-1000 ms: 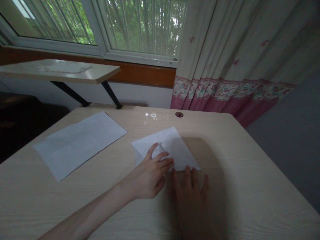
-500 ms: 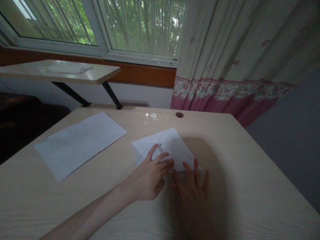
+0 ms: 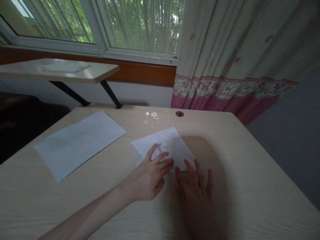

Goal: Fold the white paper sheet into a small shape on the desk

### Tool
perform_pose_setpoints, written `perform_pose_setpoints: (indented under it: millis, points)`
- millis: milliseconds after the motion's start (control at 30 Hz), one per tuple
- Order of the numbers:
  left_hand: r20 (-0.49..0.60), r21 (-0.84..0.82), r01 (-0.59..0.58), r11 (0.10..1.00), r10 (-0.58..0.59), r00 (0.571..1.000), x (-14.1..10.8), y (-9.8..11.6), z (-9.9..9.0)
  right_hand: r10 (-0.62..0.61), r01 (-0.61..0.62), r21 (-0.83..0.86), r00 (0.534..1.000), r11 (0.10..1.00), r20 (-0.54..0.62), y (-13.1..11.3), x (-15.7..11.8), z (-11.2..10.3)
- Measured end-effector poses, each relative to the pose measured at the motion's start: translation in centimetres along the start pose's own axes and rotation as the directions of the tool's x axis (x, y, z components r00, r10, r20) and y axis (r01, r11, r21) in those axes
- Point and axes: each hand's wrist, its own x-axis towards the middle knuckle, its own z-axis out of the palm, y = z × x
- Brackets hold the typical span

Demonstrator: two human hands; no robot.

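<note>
"On the wood-grain desk, where exactly is the folded white paper?"

"Near the middle, under the fingers of both hands, with the larger white sheet lying apart to its left."

"How are the fingers set?"

"On the left hand they're spread over the paper, the index well apart and the others closer together. The right hand has its fingers apart, tips at the near edge by the right corner. Neither pinches anything, as far as I can see."

"And pressing that edge well?"

"I'd let the left hand anchor the layers without dragging them, and the right press evenly along the edge, out to the corner. Uneven pressure could skew the layers or leave a soft crease."
</note>
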Motion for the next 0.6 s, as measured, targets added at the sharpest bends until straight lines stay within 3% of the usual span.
perform_pose_setpoints:
  millis: [433, 600]
  points:
    - [0.049, 0.088, 0.002, 0.996, -0.006, 0.999, 0.2, 0.1, -0.1, -0.019, 0.018, 0.005, 0.997, 1.000, 0.073, 2.3, -0.4, 0.0]
    - [0.045, 0.172, -0.048, 0.984, 0.041, 0.998, 0.2, 0.5, 0.2, 0.002, -0.005, 0.040, 0.996, 0.999, 0.094, 2.6, -0.3, 0.2]
